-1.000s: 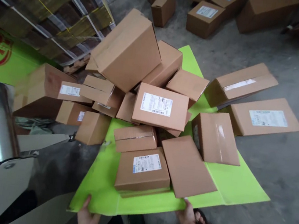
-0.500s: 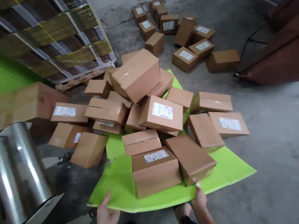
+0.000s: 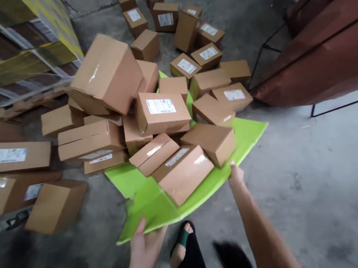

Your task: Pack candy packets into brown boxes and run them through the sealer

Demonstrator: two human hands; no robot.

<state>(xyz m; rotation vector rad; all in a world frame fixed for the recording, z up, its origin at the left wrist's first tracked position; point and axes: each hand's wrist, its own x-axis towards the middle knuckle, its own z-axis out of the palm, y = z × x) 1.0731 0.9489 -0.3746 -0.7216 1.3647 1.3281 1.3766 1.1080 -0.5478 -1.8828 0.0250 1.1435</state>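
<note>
Both of my hands grip the near edge of a bright green sheet (image 3: 156,202), which bends upward toward me. My left hand (image 3: 147,240) has its thumb on top and its fingers underneath, at the near left corner. On the right edge my right hand (image 3: 236,174) is closed, its fingers partly hidden. Several brown cardboard boxes lie on the sheet: a tilted box (image 3: 183,174) nearest me, another box (image 3: 211,141) close to my right hand, and a labelled box (image 3: 162,111) behind them. A larger box (image 3: 107,73) leans on the heap at the left.
Several labelled boxes (image 3: 166,19) stand on the concrete floor near the wall. A wrapped pallet stack (image 3: 19,40) is at the left, with loose boxes (image 3: 55,205) below it. Reddish-brown fabric on a thin frame (image 3: 326,52) hangs at the right. My sandalled foot (image 3: 183,239) is below the sheet.
The sheet's near edge has been raised and swung, its right side going farther forward. Boxes on it have tilted and slid away from me. My view has turned to the right.
</note>
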